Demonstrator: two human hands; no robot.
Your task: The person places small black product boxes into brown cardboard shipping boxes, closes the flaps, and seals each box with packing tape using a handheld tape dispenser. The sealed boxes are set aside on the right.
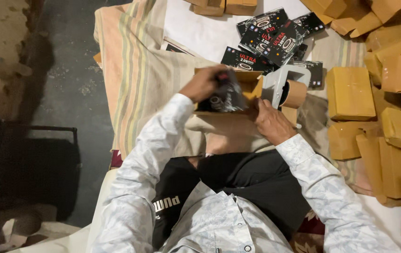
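My left hand grips a black product box with a printed picture, held partly inside an open brown cardboard carton. The box looks blurred. My right hand holds the carton's lower right edge and flap. The carton sits in front of my lap on a striped cloth. Both sleeves are pale and patterned.
A heap of similar black product boxes lies beyond the carton. A tape dispenser with a brown roll stands right of it. Several sealed brown cartons pile up at right and top. A dark chair is at left on the grey floor.
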